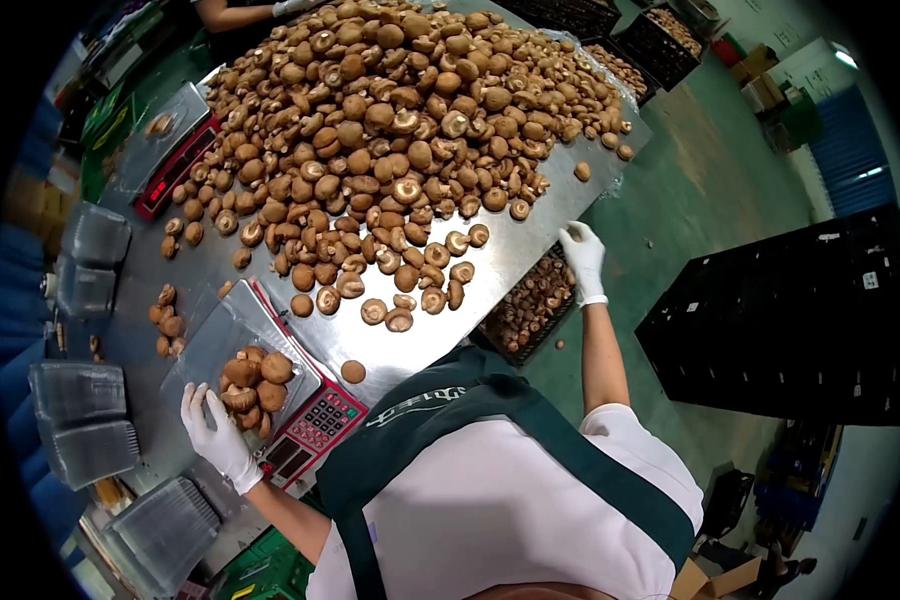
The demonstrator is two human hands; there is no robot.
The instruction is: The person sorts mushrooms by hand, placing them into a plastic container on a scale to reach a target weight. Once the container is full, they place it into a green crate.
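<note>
My left hand, in a white glove, rests at the edge of a clear tray on a red scale, fingers apart beside the brown mushrooms in it. To the right, my right hand, also gloved in white, hangs over the table's edge above a dark crate of mushrooms. Its fingers are bent, and I cannot make out whether anything is in them. A large pile of mushrooms covers much of the metal table.
Stacks of clear trays stand along the left. A second scale sits at the upper left. A co-worker's gloved hand shows at the top. Stacked black crates stand on the floor at the right.
</note>
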